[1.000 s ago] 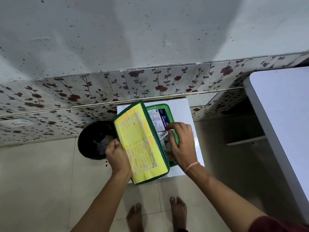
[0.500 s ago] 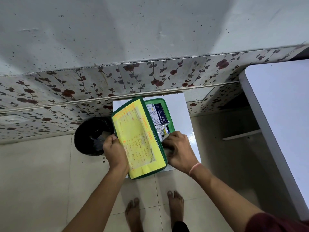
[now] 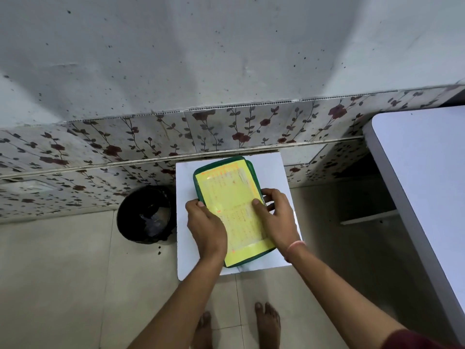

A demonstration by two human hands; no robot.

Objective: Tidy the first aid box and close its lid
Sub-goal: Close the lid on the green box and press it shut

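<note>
The green first aid box (image 3: 227, 170) lies on a small white table (image 3: 271, 172). Its lid (image 3: 226, 190), covered by a yellow printed sheet, is folded down flat over the box, so the contents are hidden. My left hand (image 3: 206, 227) grips the lid's left edge, thumb on top. My right hand (image 3: 275, 220) holds the right side, thumb pressing on the yellow sheet and fingers curled round the box edge.
A black bin (image 3: 146, 214) stands on the tiled floor left of the small table. A larger white table (image 3: 427, 177) fills the right side. A wall with floral tiles (image 3: 239, 129) runs just behind the small table. My bare feet (image 3: 266, 323) are below.
The lid, held open by my left hand, has swung down shut over the box. My right hand left the contents and moved onto the lid's right side.
</note>
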